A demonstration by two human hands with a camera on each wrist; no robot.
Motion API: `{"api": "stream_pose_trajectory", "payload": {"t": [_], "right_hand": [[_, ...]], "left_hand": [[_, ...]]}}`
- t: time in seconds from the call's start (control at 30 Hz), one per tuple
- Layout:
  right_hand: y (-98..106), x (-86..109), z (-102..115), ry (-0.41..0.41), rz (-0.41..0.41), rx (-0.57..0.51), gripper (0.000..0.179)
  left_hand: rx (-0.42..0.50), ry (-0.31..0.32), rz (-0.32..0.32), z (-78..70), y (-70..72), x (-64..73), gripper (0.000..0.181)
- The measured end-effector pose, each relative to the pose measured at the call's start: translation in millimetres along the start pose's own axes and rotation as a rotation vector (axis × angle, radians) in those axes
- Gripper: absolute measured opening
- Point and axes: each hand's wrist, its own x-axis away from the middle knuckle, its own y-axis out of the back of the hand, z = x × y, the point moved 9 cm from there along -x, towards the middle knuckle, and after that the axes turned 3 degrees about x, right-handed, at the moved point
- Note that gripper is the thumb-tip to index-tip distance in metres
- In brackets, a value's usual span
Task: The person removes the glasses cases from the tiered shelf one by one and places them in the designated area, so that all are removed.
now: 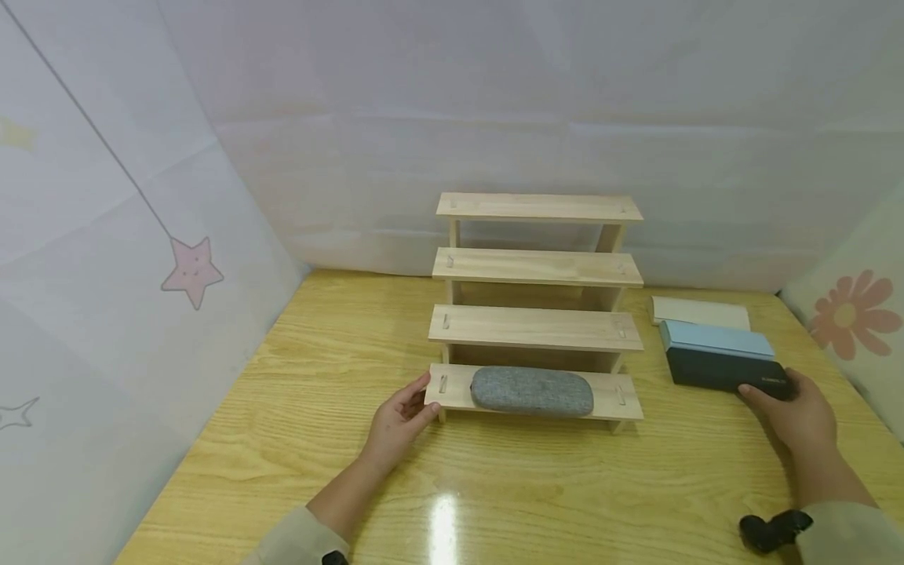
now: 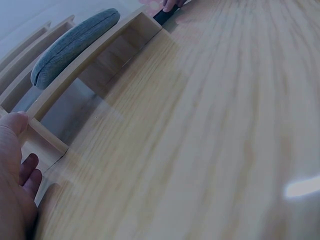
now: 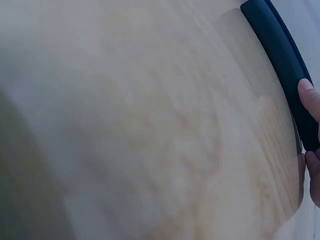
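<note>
A pale wooden stepped rack (image 1: 526, 325) stands at the middle of the table, and a grey fabric glasses case (image 1: 533, 391) lies along its lowest step. My left hand (image 1: 394, 424) grips the left end of that step, thumb at the front edge, as the left wrist view also shows. On the right, my right hand (image 1: 805, 412) holds the right end of a black glasses case (image 1: 713, 372) between thumb and fingers. That case lies in front of a light blue case (image 1: 720, 337). In the right wrist view the black case (image 3: 280, 50) shows with the thumb on it.
A cream case (image 1: 699, 311) lies behind the blue one, right of the rack. The rack's upper steps carry nothing. Wood-grain table (image 1: 339, 345) surrounds the rack, with pale printed cloth (image 1: 523, 157) hanging behind and at both sides.
</note>
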Motion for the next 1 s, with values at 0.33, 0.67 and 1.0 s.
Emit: {"api": "stream_pose_trajectory", "payload": {"t": [0.33, 0.67, 1.0], "right_hand": [[1, -2.9, 2, 0.045, -0.008, -0.024, 0.101], [3, 12.8, 36, 0.153, -0.062, -0.106, 0.096], [-6, 23.6, 73, 0.225, -0.044, -0.159, 0.090]], "left_hand": [[0.006, -0.004, -0.002, -1.8, -0.5, -0.1, 0.054], [0.002, -0.006, -0.005, -3.9, -0.8, 0.2, 0.053], [0.010, -0.007, -0.008, -4.2, -0.6, 0.4, 0.052]]}}
